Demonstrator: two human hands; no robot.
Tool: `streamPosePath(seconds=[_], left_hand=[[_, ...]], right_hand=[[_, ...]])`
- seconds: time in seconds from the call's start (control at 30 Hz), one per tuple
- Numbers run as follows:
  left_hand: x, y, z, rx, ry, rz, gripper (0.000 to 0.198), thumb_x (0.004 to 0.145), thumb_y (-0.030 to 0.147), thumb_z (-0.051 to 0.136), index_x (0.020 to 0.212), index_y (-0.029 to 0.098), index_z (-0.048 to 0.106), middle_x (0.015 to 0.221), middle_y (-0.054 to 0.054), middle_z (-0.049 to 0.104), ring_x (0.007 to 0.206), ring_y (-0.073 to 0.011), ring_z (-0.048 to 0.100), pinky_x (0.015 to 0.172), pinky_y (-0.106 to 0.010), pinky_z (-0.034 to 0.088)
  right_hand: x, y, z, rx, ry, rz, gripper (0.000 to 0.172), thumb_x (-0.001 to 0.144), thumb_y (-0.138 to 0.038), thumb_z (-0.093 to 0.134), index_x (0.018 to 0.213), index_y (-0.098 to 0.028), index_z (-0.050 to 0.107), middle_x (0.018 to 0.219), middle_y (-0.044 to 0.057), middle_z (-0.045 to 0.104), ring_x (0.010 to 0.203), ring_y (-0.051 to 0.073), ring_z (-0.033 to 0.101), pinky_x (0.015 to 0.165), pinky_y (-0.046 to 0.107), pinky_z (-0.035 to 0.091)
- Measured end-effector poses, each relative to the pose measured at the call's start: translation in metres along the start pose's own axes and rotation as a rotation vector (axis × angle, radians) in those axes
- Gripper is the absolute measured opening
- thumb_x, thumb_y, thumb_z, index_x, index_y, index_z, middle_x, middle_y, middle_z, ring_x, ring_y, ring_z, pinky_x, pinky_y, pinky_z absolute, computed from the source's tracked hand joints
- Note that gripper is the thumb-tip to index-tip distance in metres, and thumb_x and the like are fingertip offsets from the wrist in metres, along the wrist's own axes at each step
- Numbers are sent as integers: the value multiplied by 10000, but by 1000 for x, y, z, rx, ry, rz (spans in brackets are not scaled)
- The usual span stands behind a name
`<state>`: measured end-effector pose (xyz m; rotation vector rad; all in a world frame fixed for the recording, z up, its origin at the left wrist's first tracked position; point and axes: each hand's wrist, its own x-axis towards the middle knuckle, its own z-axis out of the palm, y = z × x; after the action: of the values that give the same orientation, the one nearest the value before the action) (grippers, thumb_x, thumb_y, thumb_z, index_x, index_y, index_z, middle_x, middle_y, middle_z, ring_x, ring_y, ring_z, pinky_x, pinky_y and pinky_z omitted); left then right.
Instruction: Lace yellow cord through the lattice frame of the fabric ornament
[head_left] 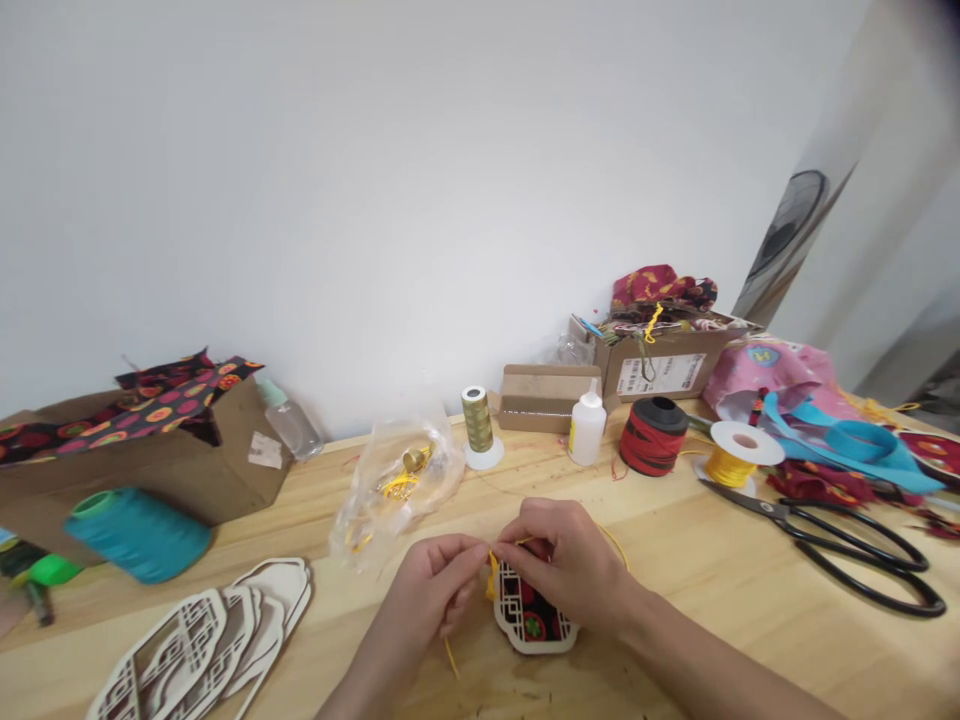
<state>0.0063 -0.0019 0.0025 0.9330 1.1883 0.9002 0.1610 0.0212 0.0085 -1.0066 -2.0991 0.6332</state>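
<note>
Near the front of the table lies a pale wooden lattice ornament [534, 625] backed with dark patterned fabric. My left hand [442, 580] pinches a yellow cord [451, 658] at the ornament's upper left corner, and one cord end hangs below the fingers. Close against it, my right hand [566, 555] is also closed in a pinch on the cord, covering the ornament's upper part. A strand of the cord runs out behind my right hand. The knot or loop between the fingertips is too small to make out.
Black-handled scissors [825, 535] lie at right beside a yellow cord spool [731, 465]. Behind are a red thread spool [654, 437], a glue bottle [587, 428] and a gold thread spool [478, 425]. Wooden lattice frames [206, 640] and a teal thread cone [142, 535] lie at left.
</note>
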Motion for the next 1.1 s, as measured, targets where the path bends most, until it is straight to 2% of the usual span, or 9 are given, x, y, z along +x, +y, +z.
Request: streamPosePath(seconds=[0.17,0.3,0.47,0.53,0.7,0.83,0.93,1.03,1.1], left_hand=[[1,2,-1,131,31,58,191,607,304,628,652,118,614,366,84,397,316,-26,257,323,-151,168],[1,3,0,152,77,112,134,581,259,656,597,130,624,414,58,479,354,-38,307,348,-155,210],[0,3,1,111,93,166,102,566,231,667,587,136,637,526,4,602,485,-94,468,468,-178,339],[-1,3,1,114,109,172,110,571,239,665,602,137,642,505,14,584,458,-83,441,447,-174,319],[-2,5,0,104,80,121,185,629,306,613,628,124,640,347,74,402,350,-43,273,360,-169,180],[-1,4,-1,108,53,105,205,611,325,623,616,121,628,361,70,407,346,-44,275,360,-174,172],[0,2,0,143,103,113,206,583,322,645,614,120,627,352,79,391,334,-44,270,358,-175,172],[-1,4,0,44,146,132,170,606,303,629,608,133,620,385,73,414,364,-50,305,367,-166,209],[-2,5,0,-53,98,124,149,633,286,612,610,139,618,455,55,476,407,-51,351,390,-156,257]], right_hand=[[0,1,0,-19,26,18,128,720,-214,525,676,-181,641,513,-28,465,487,83,424,467,192,308],[-1,0,0,-40,38,3,131,721,-189,515,663,-178,632,515,-24,477,497,88,429,473,195,307],[-1,-1,-1,-45,46,13,138,719,-185,517,643,-175,632,514,-17,490,501,92,433,472,198,310],[0,0,-2,-38,63,32,137,719,-201,520,646,-180,635,517,-15,500,501,94,432,472,199,313],[1,3,-1,9,51,84,136,713,-218,526,646,-178,638,510,-20,514,484,88,423,461,194,318],[1,3,0,20,38,95,135,708,-219,532,643,-173,641,499,-24,502,471,82,410,452,190,312],[0,2,2,79,15,112,140,711,-233,528,654,-173,641,517,-18,502,482,85,416,448,189,317],[0,1,4,195,-21,154,133,712,-245,530,734,-175,641,620,-1,537,510,85,425,452,182,334],[0,1,6,241,-69,167,147,698,-251,548,792,-181,636,681,4,556,526,85,432,461,180,342]])
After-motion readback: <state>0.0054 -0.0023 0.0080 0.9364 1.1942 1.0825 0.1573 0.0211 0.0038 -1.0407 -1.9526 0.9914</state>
